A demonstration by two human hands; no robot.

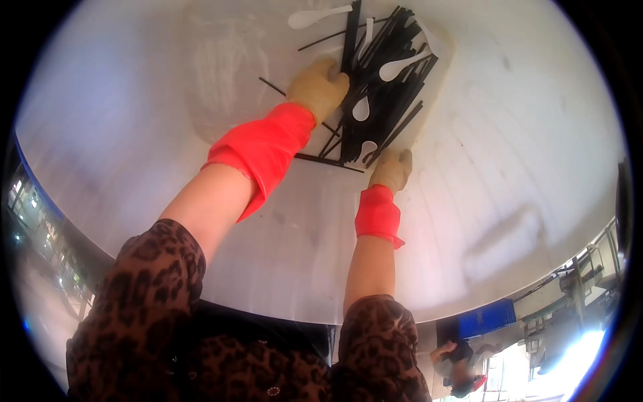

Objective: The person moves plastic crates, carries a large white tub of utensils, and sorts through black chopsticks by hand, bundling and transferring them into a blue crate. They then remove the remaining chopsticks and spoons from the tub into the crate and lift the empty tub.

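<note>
Many long black sticks, resembling chopsticks, form a loose pile point(382, 90) in a pale tub point(268, 268). Several white spoons lie among them, including a white spoon point(396, 69) on top and another white spoon point(315, 17) at the upper left. Both hands wear yellowish gloves with red cuffs. My left hand point(317, 88) is curled at the left side of the pile, against the sticks; whatever its fingers hold is hidden. At the pile's lower right end, my right hand point(392, 170) has its fingers closed beside the stick ends, their contents not visible.
The tub's curved wall point(522, 161) surrounds both hands, and its near rim passes below my forearms. A few loose sticks lie left of and below the pile. Beyond the rim at the lower right are a person point(459, 365) and a blue object point(487, 317).
</note>
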